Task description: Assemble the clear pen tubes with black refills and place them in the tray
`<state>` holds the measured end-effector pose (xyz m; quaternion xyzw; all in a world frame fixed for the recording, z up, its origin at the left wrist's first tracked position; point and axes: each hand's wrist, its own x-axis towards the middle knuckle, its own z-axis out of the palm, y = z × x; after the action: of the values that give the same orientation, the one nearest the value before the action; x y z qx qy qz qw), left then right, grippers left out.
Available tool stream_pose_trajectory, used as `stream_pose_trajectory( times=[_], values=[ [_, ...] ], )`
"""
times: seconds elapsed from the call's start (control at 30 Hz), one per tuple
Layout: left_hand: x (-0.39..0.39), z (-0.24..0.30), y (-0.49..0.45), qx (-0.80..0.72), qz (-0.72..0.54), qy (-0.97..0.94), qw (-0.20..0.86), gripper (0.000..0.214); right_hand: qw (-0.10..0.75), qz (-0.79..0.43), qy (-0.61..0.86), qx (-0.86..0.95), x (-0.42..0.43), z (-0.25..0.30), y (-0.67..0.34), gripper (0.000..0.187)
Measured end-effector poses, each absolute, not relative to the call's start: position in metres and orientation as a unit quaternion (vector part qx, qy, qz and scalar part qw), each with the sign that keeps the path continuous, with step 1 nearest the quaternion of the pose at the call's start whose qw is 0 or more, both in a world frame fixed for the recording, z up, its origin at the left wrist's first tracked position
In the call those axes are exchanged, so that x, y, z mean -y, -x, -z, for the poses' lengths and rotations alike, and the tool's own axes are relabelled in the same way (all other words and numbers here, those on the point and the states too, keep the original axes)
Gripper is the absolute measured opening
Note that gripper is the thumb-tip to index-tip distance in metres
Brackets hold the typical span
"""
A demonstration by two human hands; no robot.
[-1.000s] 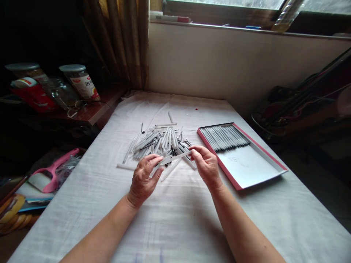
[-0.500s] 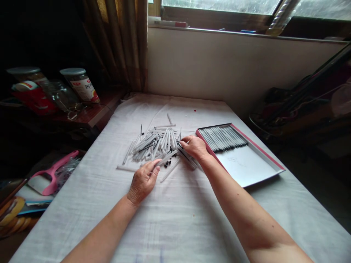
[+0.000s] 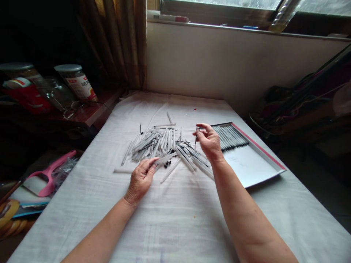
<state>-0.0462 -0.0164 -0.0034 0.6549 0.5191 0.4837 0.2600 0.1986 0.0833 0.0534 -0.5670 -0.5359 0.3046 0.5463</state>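
My left hand (image 3: 141,180) is closed on a translucent white pen barrel (image 3: 166,158), which points right over the near edge of a pile. Raised above the pile's right side, my right hand (image 3: 210,143) pinches a thin black pen refill (image 3: 196,137), held upright. The loose heap of pen barrels (image 3: 146,142) lies on the white cloth, with dark refills (image 3: 188,143) among and on it. Small black caps (image 3: 168,163) sit close to the left hand's barrel. Beyond my right hand, a shallow box (image 3: 252,170) holds a row of pens (image 3: 233,137) with black ends.
The cloth-covered table (image 3: 170,219) meets a wall under a window. On a wooden side surface at left stand a labelled jar (image 3: 79,84), a glass jar and eyeglasses (image 3: 71,111). A pink-handled object (image 3: 51,179) lies below, beside the table's left edge.
My right hand has lifted off the pile and moved right and up with a black refill upright in its fingers. My left hand, still on its barrel, has shifted slightly left.
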Motion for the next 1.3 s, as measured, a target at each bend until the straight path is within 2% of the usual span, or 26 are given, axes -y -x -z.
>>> stream_pose_trajectory(
  times=[0.07,0.13,0.23,0.43,0.6,0.9,1.0,1.07,1.13,1.2,1.3],
  values=[
    [0.017,0.001,0.045,-0.520,-0.494,-0.640,0.277,0.026,0.566,-0.416,0.538,0.466,-0.066,-0.050,-0.201,0.031],
    [0.018,-0.001,0.044,-0.522,-0.493,-0.628,0.300,0.026,0.561,-0.514,0.500,0.412,-0.048,-0.043,-0.199,0.035],
    [0.019,-0.004,0.043,-0.517,-0.491,-0.623,0.321,0.027,0.573,-0.574,0.454,0.370,-0.026,-0.034,-0.192,0.040],
    [0.020,-0.005,0.042,-0.517,-0.485,-0.619,0.337,0.027,0.572,-0.569,0.444,0.390,-0.013,-0.030,-0.173,0.045],
    [0.020,-0.006,0.042,-0.512,-0.487,-0.627,0.328,0.027,0.564,-0.568,0.438,0.408,-0.012,-0.028,-0.168,0.041],
    [0.025,-0.007,0.043,-0.496,-0.406,-0.699,0.317,0.025,0.434,-0.562,0.432,0.557,-0.012,-0.055,-0.160,0.043],
    [0.025,-0.008,0.044,-0.497,-0.410,-0.682,0.346,0.024,0.408,-0.575,0.405,0.582,-0.019,-0.061,-0.162,0.047],
    [0.023,-0.009,0.045,-0.501,-0.437,-0.647,0.374,0.025,0.407,-0.555,0.414,0.596,-0.023,-0.057,-0.165,0.042],
    [0.022,-0.009,0.047,-0.501,-0.461,-0.617,0.394,0.026,0.386,-0.481,0.460,0.638,-0.025,-0.047,-0.168,0.030],
    [0.021,-0.009,0.047,-0.504,-0.471,-0.600,0.405,0.027,0.328,-0.358,0.528,0.697,-0.023,-0.035,-0.167,0.020],
    [0.021,-0.007,0.047,-0.514,-0.463,-0.594,0.411,0.029,0.225,-0.185,0.595,0.749,-0.017,-0.024,-0.158,0.018]
  ],
)
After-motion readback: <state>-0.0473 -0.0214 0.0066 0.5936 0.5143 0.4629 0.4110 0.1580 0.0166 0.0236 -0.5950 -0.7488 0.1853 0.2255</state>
